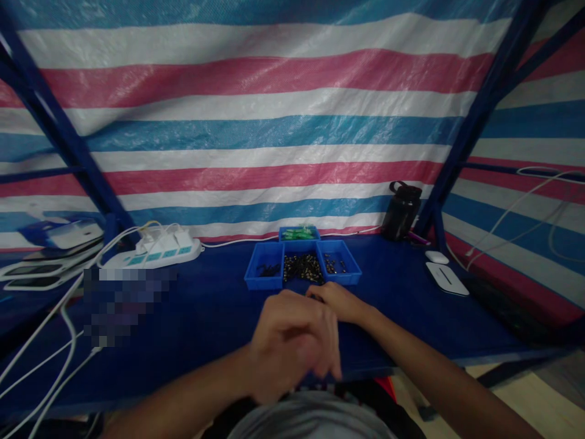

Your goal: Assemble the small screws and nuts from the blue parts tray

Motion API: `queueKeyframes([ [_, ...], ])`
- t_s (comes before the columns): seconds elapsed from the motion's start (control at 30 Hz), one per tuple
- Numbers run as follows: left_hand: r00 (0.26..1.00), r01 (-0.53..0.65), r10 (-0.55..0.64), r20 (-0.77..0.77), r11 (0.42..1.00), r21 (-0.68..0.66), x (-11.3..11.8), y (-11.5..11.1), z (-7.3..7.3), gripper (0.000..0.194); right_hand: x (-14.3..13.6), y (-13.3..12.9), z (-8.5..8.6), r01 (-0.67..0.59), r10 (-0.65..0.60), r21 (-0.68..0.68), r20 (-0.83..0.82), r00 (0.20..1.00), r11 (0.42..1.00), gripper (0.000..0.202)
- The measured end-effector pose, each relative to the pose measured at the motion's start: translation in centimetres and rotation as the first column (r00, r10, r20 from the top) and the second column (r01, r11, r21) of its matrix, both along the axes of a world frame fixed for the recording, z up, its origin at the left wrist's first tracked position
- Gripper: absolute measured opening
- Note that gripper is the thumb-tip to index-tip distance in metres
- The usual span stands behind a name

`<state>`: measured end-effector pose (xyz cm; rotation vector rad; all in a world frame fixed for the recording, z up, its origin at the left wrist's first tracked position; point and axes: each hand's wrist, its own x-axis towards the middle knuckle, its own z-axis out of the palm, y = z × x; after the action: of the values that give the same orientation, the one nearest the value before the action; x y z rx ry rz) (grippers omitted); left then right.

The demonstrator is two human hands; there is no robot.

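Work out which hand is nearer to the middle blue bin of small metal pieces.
Right. The right hand is by the front edge of the middle blue bin; the left hand is farther off, closer to the body.

Middle bin [300, 246]: blue, open-topped, upright; holds a loose heap of small brass-and-dark parts [303, 268], individual shapes too small to resolve. Left bin [262, 282]: blue, just left of the middle bin; dark slender pieces [268, 270] lie inside. Right bin [347, 279]: blue, just right of the middle bin; a few scattered brass-toned pieces [336, 266] on its floor.
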<state>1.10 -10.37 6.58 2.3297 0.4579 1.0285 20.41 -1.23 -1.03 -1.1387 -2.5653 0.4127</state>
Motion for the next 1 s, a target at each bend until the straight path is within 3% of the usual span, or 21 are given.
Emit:
queueKeyframes([
  [0.1, 0.962, -0.068, 0.103, -0.253, 0.987, 0.144, 0.8, 4.1, -0.7, 0.021, 0.0, 0.2, -0.2, -0.008, 0.008, 0.010, 0.007, 1.000, 1.000, 0.016],
  [0.2, 0.796, -0.175, 0.289, -0.532, 0.951, 0.255, -0.1, 7.2, -3.8, 0.011, 0.0, 0.2, -0.3, 0.016, -0.016, 0.015, -0.002, 1.000, 1.000, 0.018],
  [0.27, 0.702, -0.251, 0.377, -0.604, 0.925, 0.285, -0.9, 8.4, -5.8, 0.019, 0.0, 0.3, -0.2, 0.029, -0.029, 0.031, -0.008, 1.000, 0.999, 0.016],
  [0.33, 0.654, -0.289, 0.429, -0.623, 0.903, 0.318, -1.3, 9.2, -7.0, 0.023, 0.0, 0.3, -0.2, 0.023, -0.023, 0.027, -0.017, 1.000, 0.999, 0.015],
  [0.83, 0.731, -0.331, 0.314, -0.605, 0.940, 0.088, -1.8, 10.0, -7.0, 0.015, 0.0, 0.9, -0.4, -0.016, 0.012, -0.050, -0.074, 0.997, 0.999, 0.019],
  [1.0, 0.716, -0.381, 0.313, -0.624, 0.924, 0.027, -1.8, 10.3, -7.4, 0.016, -0.1, 0.8, -0.4, 0.017, -0.023, -0.086, -0.072, 0.997, 0.996, 0.021],
])
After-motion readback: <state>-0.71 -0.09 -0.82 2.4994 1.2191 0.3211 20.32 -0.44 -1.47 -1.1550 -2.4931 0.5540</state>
